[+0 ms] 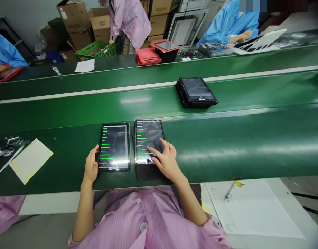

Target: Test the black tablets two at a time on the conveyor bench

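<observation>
Two black tablets lie side by side on the green bench in front of me, their screens showing lists of green text lines. My left hand (91,165) is beside the left edge of the left tablet (114,147), its fingers loosely extended and touching the edge. Over the right tablet (146,133), my right hand (168,159) is open with fingers spread, the index fingertip at the screen. Clear film with wrinkles covers that screen. Beneath the right tablet, a dark flat case or pad (148,172) sticks out toward me.
A stack of black tablets (196,90) sits on the green belt (102,105) ahead. Paper (31,160), a white pen (11,159) and coiled cables (13,140) lie left. Across the belt are red sleeves (148,57), a green crate (96,50) and co-workers in blue and pink.
</observation>
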The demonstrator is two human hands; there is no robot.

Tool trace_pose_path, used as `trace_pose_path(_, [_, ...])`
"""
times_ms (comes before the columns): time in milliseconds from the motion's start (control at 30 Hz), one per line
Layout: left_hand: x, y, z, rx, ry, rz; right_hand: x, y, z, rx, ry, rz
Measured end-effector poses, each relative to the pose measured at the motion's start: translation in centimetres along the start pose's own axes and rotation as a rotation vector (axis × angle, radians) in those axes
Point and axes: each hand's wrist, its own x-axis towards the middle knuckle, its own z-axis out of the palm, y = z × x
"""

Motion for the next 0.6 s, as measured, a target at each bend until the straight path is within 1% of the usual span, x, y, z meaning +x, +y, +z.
trace_pose_path(133, [-0.2,0.3,0.0,-0.005,0.013,-0.005,0.9,-0.6,0.8,-0.089,0.000,0.025])
trace_pose_path(233, [-0.3,0.8,0.0,-0.068,0.043,-0.023,1.3,-0.6,1.0,-0.100,0.008,0.030])
trace_pose_path(300, [-0.3,1.2,-0.1,-0.097,0.040,-0.043,1.2,-0.2,0.7,-0.074,0.059,0.041])
trace_pose_path(400, [-0.2,1.5,-0.1,-0.104,-0.006,-0.086,0.7,0.7,0.2,-0.030,0.152,0.076])
trace_pose_path(433, [-0.2,1.4,-0.1,-0.125,0.002,-0.100,0.5,1.0,0.1,-0.017,0.171,0.086])
trace_pose_path(533, [-0.1,0.9,0.2,-0.288,0.105,-0.128,0.1,1.9,-0.2,0.017,0.213,0.106])
trace_pose_path(600, [-0.1,0.3,0.4,-0.377,0.141,-0.132,0.0,2.4,-0.2,0.032,0.234,0.122])
